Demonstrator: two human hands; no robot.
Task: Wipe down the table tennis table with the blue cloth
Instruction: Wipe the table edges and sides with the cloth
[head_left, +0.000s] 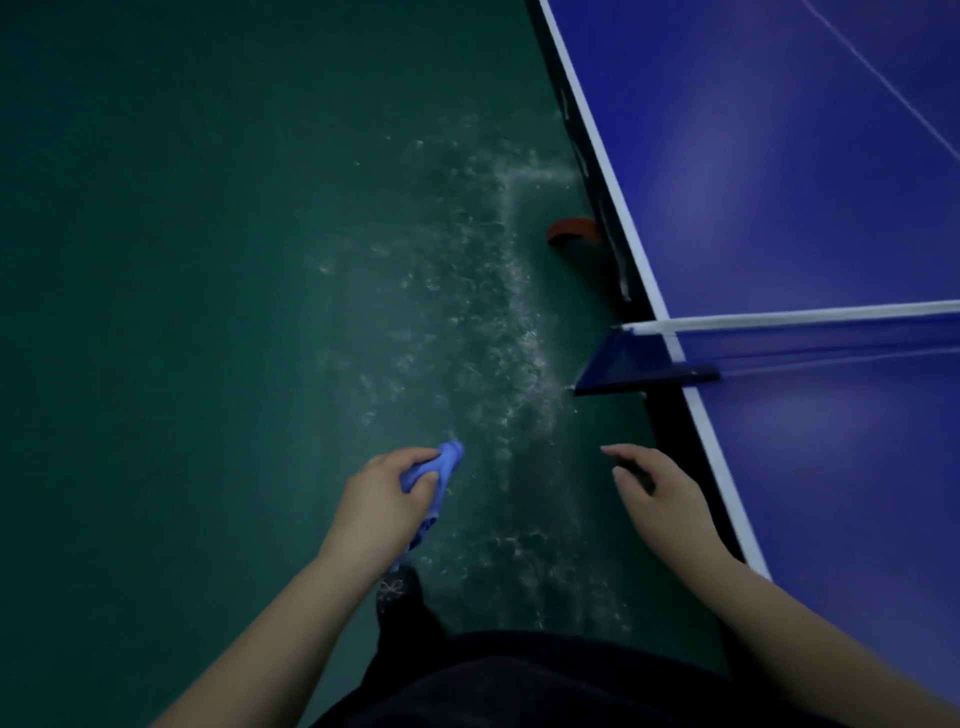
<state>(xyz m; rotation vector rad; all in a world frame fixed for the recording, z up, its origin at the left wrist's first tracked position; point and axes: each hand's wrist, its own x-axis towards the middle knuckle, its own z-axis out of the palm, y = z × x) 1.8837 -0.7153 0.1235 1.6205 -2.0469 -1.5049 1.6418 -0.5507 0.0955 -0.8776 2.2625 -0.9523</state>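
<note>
The blue table tennis table (779, 182) with white edge lines fills the right side of the head view. Its net (810, 338) crosses it, clamped at the near edge by a blue bracket (639, 371). My left hand (382, 506) hangs over the green floor, left of the table, and grips the bunched blue cloth (444, 465), which pokes out past the fingers and trails below the palm. My right hand (660, 496) hovers just beside the table's white edge with fingers loosely curled and holds nothing. Neither hand touches the table.
The green floor (208, 260) stretches to the left, with a pale scuffed band (483, 322) running along the table's side. A red wheel (574, 231) of the table's frame sticks out below the edge. My dark clothing and one shoe (397, 590) show at the bottom.
</note>
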